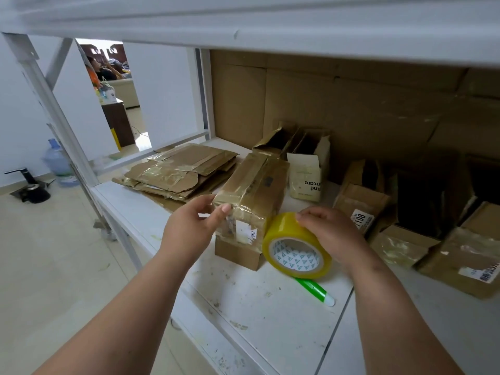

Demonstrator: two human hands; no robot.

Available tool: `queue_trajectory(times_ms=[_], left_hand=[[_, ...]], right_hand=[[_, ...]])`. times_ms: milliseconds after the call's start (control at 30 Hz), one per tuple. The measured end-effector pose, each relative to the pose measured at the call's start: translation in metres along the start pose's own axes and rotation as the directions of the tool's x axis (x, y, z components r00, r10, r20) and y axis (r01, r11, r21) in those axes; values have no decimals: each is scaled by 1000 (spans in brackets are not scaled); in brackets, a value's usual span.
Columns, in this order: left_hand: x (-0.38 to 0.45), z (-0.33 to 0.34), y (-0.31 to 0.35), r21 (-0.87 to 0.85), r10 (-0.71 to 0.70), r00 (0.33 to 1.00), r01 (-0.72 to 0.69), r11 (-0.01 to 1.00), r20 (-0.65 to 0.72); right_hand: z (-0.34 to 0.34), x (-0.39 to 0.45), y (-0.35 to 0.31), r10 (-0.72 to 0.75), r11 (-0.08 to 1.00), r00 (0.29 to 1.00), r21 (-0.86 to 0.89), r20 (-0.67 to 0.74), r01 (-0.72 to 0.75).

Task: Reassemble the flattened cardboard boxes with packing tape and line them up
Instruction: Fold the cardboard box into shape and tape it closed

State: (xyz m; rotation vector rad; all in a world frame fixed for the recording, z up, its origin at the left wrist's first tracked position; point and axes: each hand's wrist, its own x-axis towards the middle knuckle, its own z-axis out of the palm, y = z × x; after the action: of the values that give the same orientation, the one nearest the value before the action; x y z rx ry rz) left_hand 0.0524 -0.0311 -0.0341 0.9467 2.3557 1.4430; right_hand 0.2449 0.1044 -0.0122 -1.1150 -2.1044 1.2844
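Observation:
A long cardboard box [254, 190] wrapped in shiny tape lies on the white shelf [270, 307], its near end facing me. My left hand [194, 226] grips that near end, thumb and fingers on the upper left corner. My right hand [330, 228] holds a yellow roll of packing tape [295, 247] from above, right beside the box's near right corner. A stack of flattened cardboard boxes [181, 171] lies behind and to the left.
A green cutter [313, 289] lies on the shelf under the tape roll. A white open box [308, 171] and several assembled brown boxes [405, 212] stand at the back and right. Cardboard lines the shelf's back wall [351, 109]. A shelf board [243, 20] hangs overhead.

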Motion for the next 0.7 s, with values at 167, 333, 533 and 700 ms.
queue_trajectory(times_ms=[167,333,533,700], left_hand=[[3,5,-9,-166,13,1000,-8,986,27],[6,11,-9,-215,33,999,-31,976,5],[6,16,-13,149,171,984,-163,975,-47],[5,20,-19,326,218,976,-211,922,14]], right_hand=[[-4,1,-12,3,976,999,-217,33,4],[24,-8,-31,-13,828,1000,-561,-5,8],[43,-9,-39,-108,638,991,-770,-76,10],[52,-6,-42,-130,560,990,-828,-62,22]])
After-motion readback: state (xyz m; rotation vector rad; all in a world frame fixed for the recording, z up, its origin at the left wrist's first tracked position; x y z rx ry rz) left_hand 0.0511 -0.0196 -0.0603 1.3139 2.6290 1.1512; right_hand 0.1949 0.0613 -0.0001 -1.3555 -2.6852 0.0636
